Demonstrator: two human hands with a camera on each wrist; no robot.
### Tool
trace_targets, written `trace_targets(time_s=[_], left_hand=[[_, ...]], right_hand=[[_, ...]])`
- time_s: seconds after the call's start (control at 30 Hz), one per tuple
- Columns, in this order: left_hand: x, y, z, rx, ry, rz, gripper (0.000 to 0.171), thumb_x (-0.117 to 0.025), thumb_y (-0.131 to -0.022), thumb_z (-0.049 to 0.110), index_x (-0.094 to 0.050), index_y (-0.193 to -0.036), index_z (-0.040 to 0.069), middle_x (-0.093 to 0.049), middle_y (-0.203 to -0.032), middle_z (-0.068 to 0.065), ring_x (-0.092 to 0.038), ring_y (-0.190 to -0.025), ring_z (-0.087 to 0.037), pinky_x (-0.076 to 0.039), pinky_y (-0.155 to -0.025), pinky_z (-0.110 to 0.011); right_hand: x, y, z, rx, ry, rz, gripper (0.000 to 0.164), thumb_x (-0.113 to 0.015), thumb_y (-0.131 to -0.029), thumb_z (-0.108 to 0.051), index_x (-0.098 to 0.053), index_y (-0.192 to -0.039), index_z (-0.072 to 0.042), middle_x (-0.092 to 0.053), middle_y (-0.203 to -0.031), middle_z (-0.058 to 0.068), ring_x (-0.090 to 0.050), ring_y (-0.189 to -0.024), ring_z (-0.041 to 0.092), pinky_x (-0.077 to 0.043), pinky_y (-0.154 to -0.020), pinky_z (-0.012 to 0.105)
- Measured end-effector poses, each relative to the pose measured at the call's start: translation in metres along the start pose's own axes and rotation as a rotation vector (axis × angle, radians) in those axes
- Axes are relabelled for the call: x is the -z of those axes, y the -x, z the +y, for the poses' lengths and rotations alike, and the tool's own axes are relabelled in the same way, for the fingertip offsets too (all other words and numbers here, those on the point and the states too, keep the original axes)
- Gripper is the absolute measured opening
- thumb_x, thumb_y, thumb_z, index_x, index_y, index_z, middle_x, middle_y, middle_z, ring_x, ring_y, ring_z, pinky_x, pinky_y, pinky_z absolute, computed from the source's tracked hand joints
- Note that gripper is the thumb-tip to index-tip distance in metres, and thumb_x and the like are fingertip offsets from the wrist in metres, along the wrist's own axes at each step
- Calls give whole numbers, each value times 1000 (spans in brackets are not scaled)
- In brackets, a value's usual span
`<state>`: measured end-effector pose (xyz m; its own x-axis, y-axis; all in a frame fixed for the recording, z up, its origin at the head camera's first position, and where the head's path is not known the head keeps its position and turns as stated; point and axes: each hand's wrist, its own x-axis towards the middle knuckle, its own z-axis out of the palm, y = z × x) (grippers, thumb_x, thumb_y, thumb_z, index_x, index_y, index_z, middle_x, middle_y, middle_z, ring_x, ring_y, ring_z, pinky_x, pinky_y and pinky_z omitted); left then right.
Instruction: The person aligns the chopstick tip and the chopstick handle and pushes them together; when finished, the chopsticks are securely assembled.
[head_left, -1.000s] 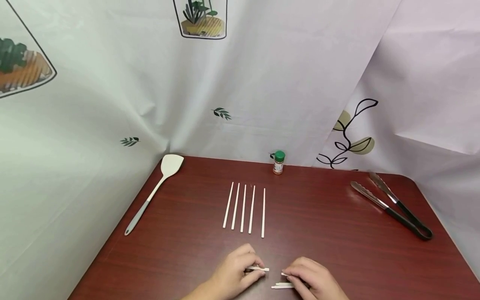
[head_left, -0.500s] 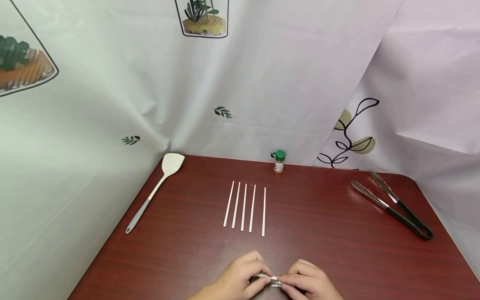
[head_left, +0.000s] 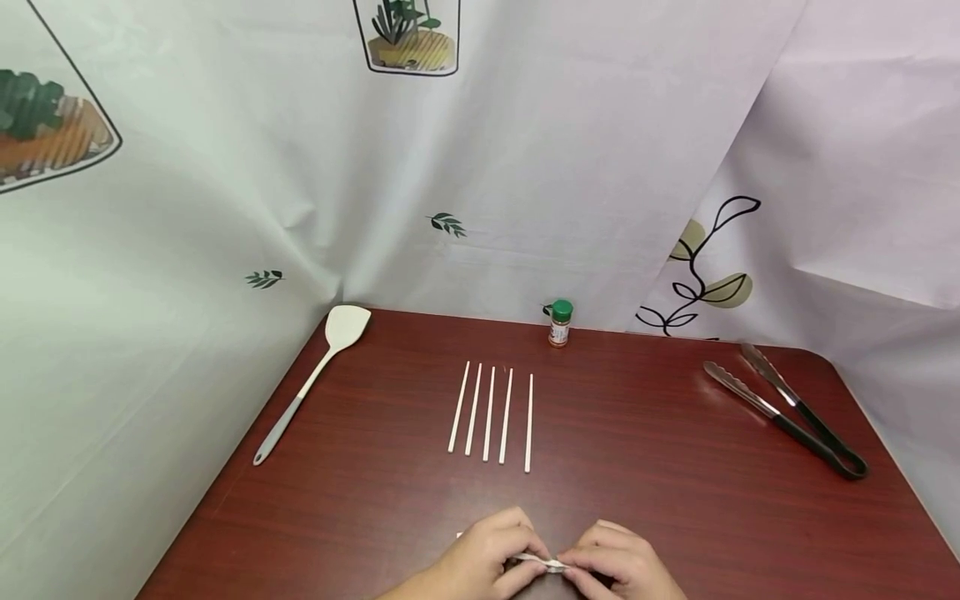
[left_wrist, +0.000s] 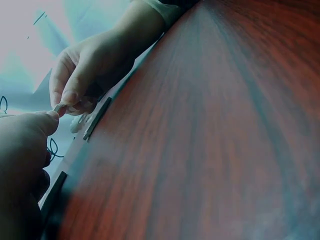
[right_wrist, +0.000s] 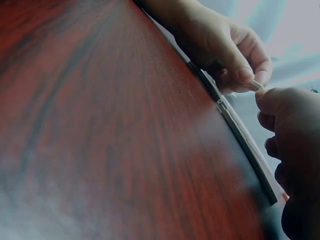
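Note:
Low at the front of the table, my left hand [head_left: 491,552] and right hand [head_left: 621,557] face each other with fingertips close together. Thumb and fingers of the left hand pinch a thin white stick [head_left: 551,564], and the right fingertips pinch at its right end. In the right wrist view a short piece of the white stick [right_wrist: 256,85] shows between the two hands' fingertips. Whether this is one stick or two ends meeting, I cannot tell. Beneath the hands, thin sticks [right_wrist: 245,142] lie on the table, dark in shadow. A small white tip [head_left: 459,534] shows left of the left hand.
Several white sticks [head_left: 489,414] lie in a row mid-table. A white spatula with grey handle [head_left: 313,379] lies along the left edge. At the back stands a small green-capped spice jar [head_left: 560,323]; metal tongs with black handles [head_left: 787,412] lie at the right.
The hands have come together from a small gap, the left moving right and slightly toward the body. The separate stick ends they held now meet or overlap between the fingertips.

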<state>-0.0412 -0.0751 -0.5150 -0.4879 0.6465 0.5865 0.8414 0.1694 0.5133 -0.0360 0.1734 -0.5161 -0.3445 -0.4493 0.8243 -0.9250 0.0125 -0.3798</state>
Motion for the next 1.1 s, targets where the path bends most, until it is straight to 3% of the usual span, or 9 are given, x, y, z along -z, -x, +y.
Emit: trace_targets(time_s=[0.33,0.6,0.97,1.1], left_hand=[[-3,-1,0,-24,-88,-11,11,-79,-97,12,-72,-104,13,-62,-98,7,-56,-90,7,-44,-83,-3],[-5,-2,-1,-64,-111,-1,11,-79,-96,11,-71,-104,12,-61,-99,6,-58,-91,5,-45,-85,-4],[-7,-4,1,-58,-66,7,11,-79,-96,8,-71,-103,12,-60,-98,6,-57,-91,5,-45,-84,-4],[-8,-6,2,-60,-105,12,10,-77,-98,9,-71,-105,12,-60,-99,6,-59,-92,4,-45,-85,-4]], right_hand=[[-2,19,2,-141,88,39,6,-82,-96,-14,-80,-100,-12,-74,-85,-4,-66,-75,4,-49,-70,11],[-5,19,2,-161,62,45,4,-82,-96,-12,-79,-97,-11,-73,-84,-2,-65,-72,6,-49,-67,10],[-9,16,0,-162,42,63,4,-81,-96,-12,-79,-96,-10,-71,-82,-2,-63,-70,4,-47,-64,8],[-5,13,0,-160,49,65,3,-81,-97,-14,-80,-96,-11,-72,-82,-3,-63,-71,3,-47,-64,8]])
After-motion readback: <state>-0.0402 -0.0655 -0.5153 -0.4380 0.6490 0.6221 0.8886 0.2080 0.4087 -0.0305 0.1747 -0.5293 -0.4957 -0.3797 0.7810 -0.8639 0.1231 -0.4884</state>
